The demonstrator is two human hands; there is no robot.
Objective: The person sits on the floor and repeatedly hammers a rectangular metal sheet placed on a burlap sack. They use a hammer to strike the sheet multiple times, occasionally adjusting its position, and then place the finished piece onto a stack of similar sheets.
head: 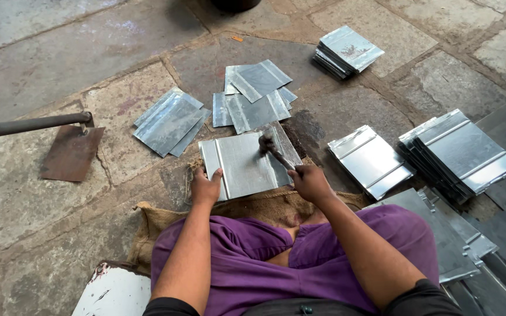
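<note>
A square sheet of shiny metal (242, 165) with folded ribs lies flat on the stone floor in front of my crossed legs in purple trousers. My left hand (205, 186) presses down on its near left corner. My right hand (309, 183) grips the handle of a small dark hammer (269, 146), whose head rests on the sheet near its right fold.
Loose metal sheets lie beyond (256, 96) and to the left (168, 122). Stacks of sheets sit at the far right (347, 50), the right (462, 152) and nearer (371, 160). A rusty flat plate on an iron bar (71, 151) lies left. Burlap sacking (165, 219) is under me.
</note>
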